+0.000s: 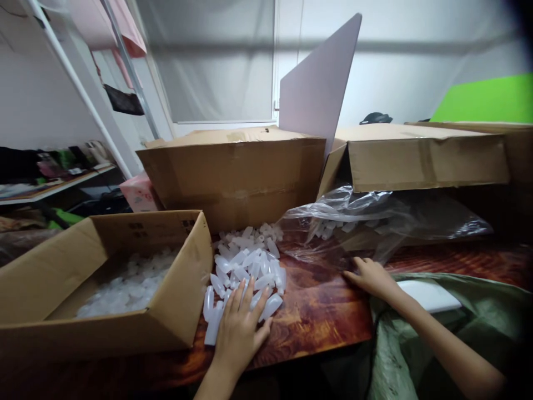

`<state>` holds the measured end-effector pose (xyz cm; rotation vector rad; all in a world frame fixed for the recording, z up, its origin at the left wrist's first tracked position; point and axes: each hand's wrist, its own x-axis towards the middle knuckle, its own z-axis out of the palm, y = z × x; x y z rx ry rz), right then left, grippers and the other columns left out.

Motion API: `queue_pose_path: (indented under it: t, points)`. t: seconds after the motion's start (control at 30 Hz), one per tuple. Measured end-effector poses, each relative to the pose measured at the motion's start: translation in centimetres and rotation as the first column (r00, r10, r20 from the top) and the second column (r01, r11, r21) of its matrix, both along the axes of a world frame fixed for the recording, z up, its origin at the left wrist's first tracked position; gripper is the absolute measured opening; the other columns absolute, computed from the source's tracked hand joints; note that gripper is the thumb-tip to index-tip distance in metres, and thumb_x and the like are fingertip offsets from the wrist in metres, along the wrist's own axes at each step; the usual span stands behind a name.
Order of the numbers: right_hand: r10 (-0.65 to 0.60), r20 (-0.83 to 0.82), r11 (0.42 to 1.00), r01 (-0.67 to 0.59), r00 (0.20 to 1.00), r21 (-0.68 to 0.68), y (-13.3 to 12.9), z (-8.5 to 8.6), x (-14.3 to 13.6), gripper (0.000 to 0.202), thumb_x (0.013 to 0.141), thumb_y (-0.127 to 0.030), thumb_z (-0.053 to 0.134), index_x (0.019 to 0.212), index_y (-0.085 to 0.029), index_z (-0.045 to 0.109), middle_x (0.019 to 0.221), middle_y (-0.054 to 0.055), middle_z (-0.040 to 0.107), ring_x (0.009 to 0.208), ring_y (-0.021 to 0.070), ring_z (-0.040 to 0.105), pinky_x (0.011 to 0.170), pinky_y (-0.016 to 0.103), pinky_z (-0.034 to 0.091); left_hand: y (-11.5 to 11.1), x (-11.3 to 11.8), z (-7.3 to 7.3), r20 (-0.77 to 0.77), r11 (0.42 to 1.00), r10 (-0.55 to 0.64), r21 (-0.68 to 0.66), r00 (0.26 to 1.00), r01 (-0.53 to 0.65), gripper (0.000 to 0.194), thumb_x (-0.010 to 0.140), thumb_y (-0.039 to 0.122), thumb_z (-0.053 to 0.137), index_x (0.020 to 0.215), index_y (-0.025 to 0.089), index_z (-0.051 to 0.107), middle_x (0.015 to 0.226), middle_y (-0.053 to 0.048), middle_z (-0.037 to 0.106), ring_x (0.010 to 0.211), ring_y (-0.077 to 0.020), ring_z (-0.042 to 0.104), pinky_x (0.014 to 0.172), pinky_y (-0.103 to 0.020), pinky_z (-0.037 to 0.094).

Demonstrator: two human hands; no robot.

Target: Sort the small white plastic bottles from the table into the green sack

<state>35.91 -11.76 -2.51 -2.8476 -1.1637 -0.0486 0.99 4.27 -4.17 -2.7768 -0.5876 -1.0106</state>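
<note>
My left hand [240, 328] lies with fingers spread over the near side of a pile of small translucent white plastic bottles [254, 264]. Its fingertips touch the nearest ones, and it grips none that I can see. To the right, my right hand [372, 278] rests low over the table by the lower edge of a clear plastic bag [325, 222]. Thumb and forefinger are apart there; the other fingers are partly hidden. More pale plastic pieces [328, 228] show through the bag, which spills from under a cardboard box [428, 161].
On the left, an open carton [179, 294] holds many similar pieces. Behind the pile stands a big cardboard box [237, 178], with a pale upright panel [316, 83] beside it. A green sack [395, 355] with a white slab [431, 294] borders the glossy wooden table [316, 316].
</note>
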Motion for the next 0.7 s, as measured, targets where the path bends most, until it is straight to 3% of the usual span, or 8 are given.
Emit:
queue_pose_path:
  t: [0.17, 0.3, 0.37, 0.47, 0.6, 0.7]
  points:
    - [0.081, -0.038, 0.994, -0.078, 0.996, 0.07, 3.0, -1.2, -4.5, 0.024, 0.096, -0.036, 0.054, 0.104, -0.014, 0.061, 0.097, 0.004, 0.065, 0.085, 0.017, 0.062, 0.082, 0.038, 0.05, -0.1, -0.2, 0.2, 0.014, 1.0, -0.001, -0.002, 1.0, 0.001, 0.05, 0.084, 0.033, 0.062, 0.133, 0.028, 0.056, 0.144, -0.012, 0.049, 0.13, -0.0319, 0.046, 0.102, -0.046, 0.044]
    - [0.169, -0.038, 0.967, -0.158, 0.985, 0.201, 5.6, -1.4, -8.5, 0.029, 0.095, -0.031, 0.053, 0.118, -0.014, 0.058, 0.119, 0.01, 0.06, 0.106, 0.0218, 0.059, 0.093, 0.042, 0.046, -0.1, -0.3, 0.2, 0.023, 1.0, -0.002, -0.001, 1.0, 0.002, 0.052, 0.085, 0.033, 0.062, 0.135, 0.028, 0.054, 0.144, -0.011, 0.049, 0.131, -0.0311, 0.045, 0.103, -0.045, 0.043]
    - [0.198, -0.03, 0.948, -0.184, 0.98, 0.259, 6.7, -1.0, -9.6, 0.034, 0.1, -0.029, 0.041, 0.129, -0.016, 0.051, 0.128, 0.012, 0.056, 0.114, 0.0219, 0.056, 0.096, 0.04, 0.045, -0.1, -0.4, 0.0, 0.029, 1.0, -0.004, -0.008, 1.0, 0.004, 0.052, 0.085, 0.035, 0.062, 0.136, 0.029, 0.052, 0.145, -0.01, 0.048, 0.132, -0.0306, 0.044, 0.103, -0.045, 0.042]
    - [0.229, -0.009, 0.928, -0.216, 0.973, 0.302, 8.6, -0.2, -9.9, 0.04, 0.103, -0.028, 0.026, 0.134, -0.017, 0.047, 0.13, 0.012, 0.056, 0.119, 0.0206, 0.054, 0.097, 0.036, 0.045, 0.0, -0.4, -0.3, 0.056, 0.999, -0.007, -0.035, 0.998, 0.009, 0.055, 0.084, 0.044, 0.062, 0.137, 0.032, 0.051, 0.146, -0.007, 0.048, 0.132, -0.0294, 0.044, 0.104, -0.043, 0.041]
    - [0.284, 0.042, 0.92, -0.285, 0.958, 0.27, 10.9, 0.6, -8.7, 0.037, 0.094, -0.035, 0.056, 0.126, -0.016, 0.054, 0.132, 0.011, 0.053, 0.12, 0.0257, 0.051, 0.099, 0.046, 0.042, 0.1, -0.3, -0.8, 0.078, 1.0, -0.013, -0.027, 0.997, 0.015, 0.057, 0.084, 0.045, 0.062, 0.138, 0.032, 0.05, 0.147, -0.007, 0.047, 0.133, -0.0289, 0.043, 0.105, -0.043, 0.039]
    - [0.339, 0.059, 0.916, -0.343, 0.939, 0.208, 11.2, 1.0, -7.6, 0.025, 0.093, -0.035, 0.059, 0.107, -0.016, 0.062, 0.114, 0.007, 0.062, 0.105, 0.0219, 0.059, 0.092, 0.044, 0.047, 0.3, -0.2, -1.0, 0.086, 1.0, -0.01, 0.025, 0.996, 0.008, 0.055, 0.085, 0.04, 0.061, 0.138, 0.031, 0.05, 0.147, -0.008, 0.046, 0.133, -0.0293, 0.042, 0.104, -0.043, 0.039]
